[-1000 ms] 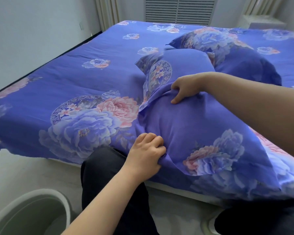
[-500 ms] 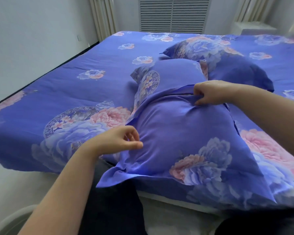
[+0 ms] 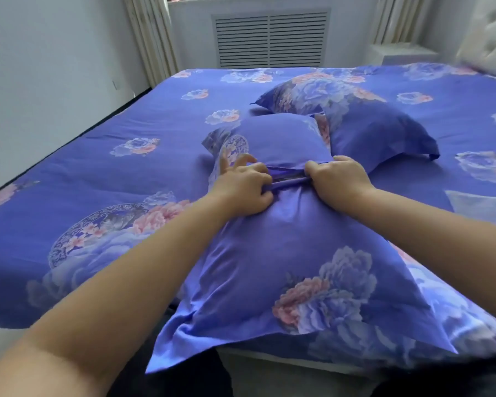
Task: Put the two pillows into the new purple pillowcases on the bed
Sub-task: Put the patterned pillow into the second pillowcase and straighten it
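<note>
A pillow in a purple flowered pillowcase (image 3: 292,253) lies on the bed's near edge, one corner flap hanging over. Across its middle runs the case's opening seam (image 3: 288,179). My left hand (image 3: 245,184) grips the fabric at the seam's left end, two fingers stretched forward. At the seam's right end my right hand (image 3: 337,174) pinches the fabric edge. A second pillow in a matching purple case (image 3: 352,118) lies farther back, just behind the first one. The pillow inside the near case is hidden by the fabric.
The bed (image 3: 98,173) wears a purple flowered sheet. A white wall (image 3: 40,67) runs along its left side. Behind the bed are curtains (image 3: 149,38) and a slatted radiator cover (image 3: 271,38). A padded headboard (image 3: 487,38) stands at far right.
My left hand left the pillowcase's near corner and came up to the seam. My right hand shifted slightly along the seam, so both hands now hold the opening close together.
</note>
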